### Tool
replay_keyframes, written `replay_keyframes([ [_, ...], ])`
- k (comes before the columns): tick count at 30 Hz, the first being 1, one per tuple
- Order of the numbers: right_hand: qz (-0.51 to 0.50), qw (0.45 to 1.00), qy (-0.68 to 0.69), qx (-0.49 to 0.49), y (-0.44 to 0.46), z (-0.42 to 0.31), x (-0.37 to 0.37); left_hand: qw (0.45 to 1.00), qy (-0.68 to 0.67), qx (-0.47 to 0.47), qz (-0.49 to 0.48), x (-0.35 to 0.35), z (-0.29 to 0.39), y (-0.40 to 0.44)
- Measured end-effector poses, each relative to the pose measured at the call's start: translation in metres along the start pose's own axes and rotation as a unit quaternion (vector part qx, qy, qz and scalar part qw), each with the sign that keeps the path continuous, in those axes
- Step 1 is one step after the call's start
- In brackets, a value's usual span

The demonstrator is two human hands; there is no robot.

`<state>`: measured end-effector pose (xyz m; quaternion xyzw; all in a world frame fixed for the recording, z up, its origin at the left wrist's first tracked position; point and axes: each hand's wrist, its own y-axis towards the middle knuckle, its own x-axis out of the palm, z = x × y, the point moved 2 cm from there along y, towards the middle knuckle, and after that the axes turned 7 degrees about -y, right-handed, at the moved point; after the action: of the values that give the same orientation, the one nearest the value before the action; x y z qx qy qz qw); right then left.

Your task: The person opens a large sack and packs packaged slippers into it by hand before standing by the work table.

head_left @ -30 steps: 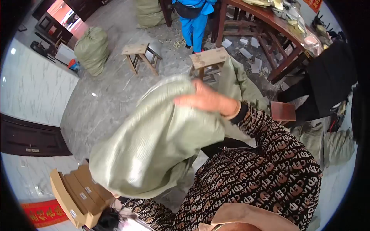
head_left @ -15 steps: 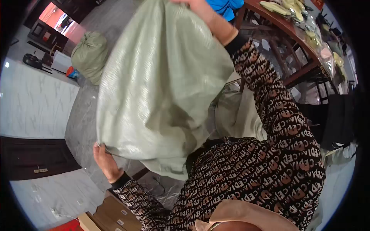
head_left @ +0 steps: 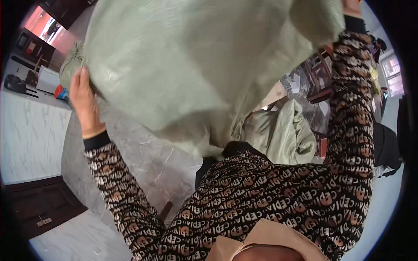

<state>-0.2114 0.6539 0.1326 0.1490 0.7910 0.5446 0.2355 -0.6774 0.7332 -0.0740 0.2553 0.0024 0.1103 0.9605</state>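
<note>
A large pale green woven sack (head_left: 187, 65) is spread wide between my raised arms and fills the upper middle of the view. My left hand (head_left: 85, 100) pinches its left edge, fingers pressed together at the rim. At the top right, my right hand (head_left: 352, 8) shows only in part beside the sack's right corner; its fingers are hidden. The lower part of the sack gathers in folds near my waist. Another crumpled green sack (head_left: 283, 132) lies just beyond my lap, to the right.
A tied full sack (head_left: 72, 65) stands at the left by a white box (head_left: 48, 81) and a red and blue container (head_left: 61, 92). Part of a wooden stool (head_left: 275, 95) shows behind the sacks. White scraps (head_left: 296, 83) lie on the floor. Dark clothing (head_left: 385, 145) is at the right.
Both hands have risen and moved farther apart, lifting and stretching the sack wide. It now covers the person in blue and most of the table. The cardboard boxes have left the view.
</note>
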Motion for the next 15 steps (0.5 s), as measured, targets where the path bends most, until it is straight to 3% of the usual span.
replay_keyframes([
  [2, 0.031, 0.993, 0.017, 0.113, -0.024, -0.051, 0.011, 0.996, -0.078, -0.034, -0.013, 0.010, -0.009, -0.006],
  [5, 0.047, 0.972, 0.037, 0.226, -0.037, -0.078, 0.040, 0.932, -0.311, -0.168, -0.074, 0.034, -0.002, -0.008],
  [6, -0.075, 0.987, -0.004, 0.140, -0.056, -0.075, 0.037, 0.901, -0.369, -0.206, -0.103, 0.044, 0.004, -0.011],
  [7, -0.157, 0.948, -0.158, 0.227, -0.062, -0.072, 0.039, 0.896, -0.368, -0.210, -0.133, 0.059, 0.018, -0.015],
  [9, -0.422, 0.719, -0.479, 0.276, -0.078, -0.067, 0.040, 0.874, -0.367, -0.233, -0.215, 0.082, 0.027, -0.009],
  [11, -0.423, 0.745, -0.487, 0.170, -0.159, -0.068, 0.075, 0.856, -0.369, -0.244, -0.268, 0.095, 0.051, -0.015],
  [12, -0.370, 0.816, -0.444, 0.004, -0.199, -0.057, 0.076, 0.842, -0.367, -0.225, -0.325, 0.102, 0.084, -0.035],
  [13, -0.332, 0.901, -0.281, 0.007, -0.211, -0.085, 0.105, 0.824, -0.364, -0.207, -0.381, 0.107, 0.104, -0.051],
  [14, -0.318, 0.938, -0.114, 0.076, -0.230, -0.092, 0.140, 0.825, -0.363, -0.206, -0.381, 0.115, 0.096, -0.053],
  [15, -0.292, 0.945, 0.056, 0.139, -0.250, -0.100, 0.175, 0.858, -0.310, -0.025, -0.409, 0.117, 0.100, -0.054],
])
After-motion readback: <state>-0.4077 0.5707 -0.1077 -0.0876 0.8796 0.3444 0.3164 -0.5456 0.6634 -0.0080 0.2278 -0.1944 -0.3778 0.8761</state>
